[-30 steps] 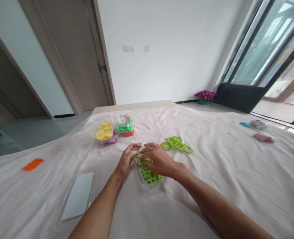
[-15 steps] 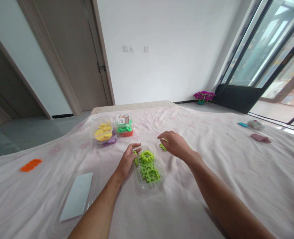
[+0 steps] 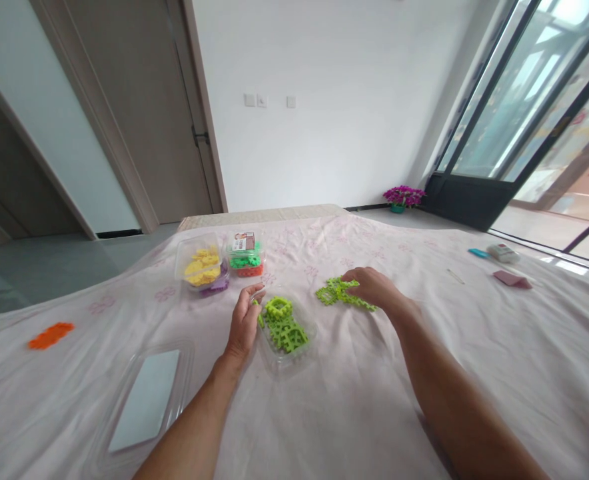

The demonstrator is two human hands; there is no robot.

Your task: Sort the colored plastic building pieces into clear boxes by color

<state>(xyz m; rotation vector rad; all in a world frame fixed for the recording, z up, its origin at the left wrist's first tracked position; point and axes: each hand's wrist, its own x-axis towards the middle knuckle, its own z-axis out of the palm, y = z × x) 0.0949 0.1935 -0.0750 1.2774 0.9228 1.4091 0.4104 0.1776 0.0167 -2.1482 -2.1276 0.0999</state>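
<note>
My left hand is closed on the left rim of a clear plastic container, with the thumb over the edge. A small light-green piece shows by the thumb; whether the hand holds it too is unclear. Inside the container lie several light-green interlocking toy pieces, one of them joined into a ring. To the right, more light-green interlocking pieces lie flat on the sheet. My right hand is over their right part, fingers bent and closed on a piece; its palm hides some of them.
A clear lid with a pale panel lies at front left, near an orange piece. Behind are a container of yellow pieces, purple pieces and a labelled box with green and red pieces. A pink cloth lies far right.
My right hand has shifted to the right, uncovering more of the light-green pieces on the sheet. My left hand stays at the container's rim. The view has turned slightly.
</note>
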